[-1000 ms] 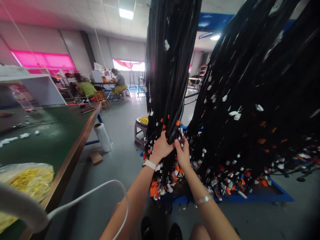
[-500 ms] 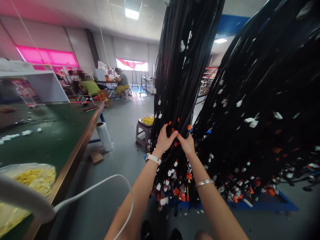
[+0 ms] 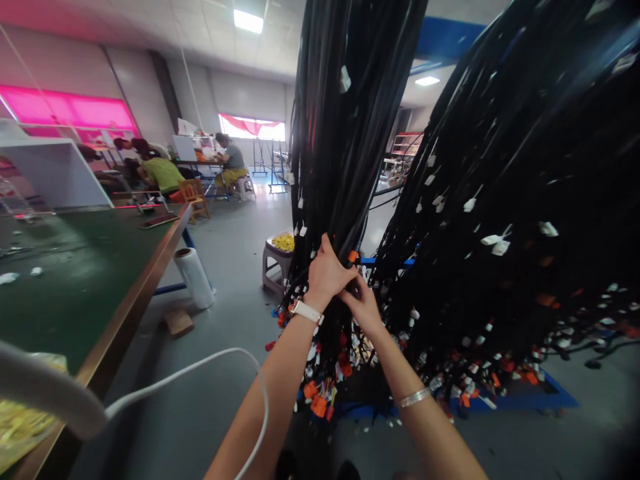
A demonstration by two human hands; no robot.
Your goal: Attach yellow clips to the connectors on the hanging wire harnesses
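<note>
hands (image 3: 325, 272) have shifted, the right (image 3: 365, 310) lower, black cables (image 3: 345, 173) gripped between them.

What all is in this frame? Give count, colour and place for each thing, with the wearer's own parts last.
middle cable bundle: 1, black, hanging at centre
other cables: too many to count, black, hanging at right
frame: 1, blue, under the cables
stool: 1, grey, left of the middle bundle
small pieces: uncounted, yellow, on the stool
workbench: 1, green top, left
bag: 1, clear with yellow contents, near bench corner
cord: 1, white, lower left
roll: 1, whitish, floor beside bench
block: 1, brown, floor near roll
chair: 1, brown, beyond bench
co-workers: at least 2, one green top, background left
ceiling lights: 2, white, overhead
left hand: 1, white wristband, on middle bundle
right hand: 1, silvery bracelet, on middle bundle
</note>
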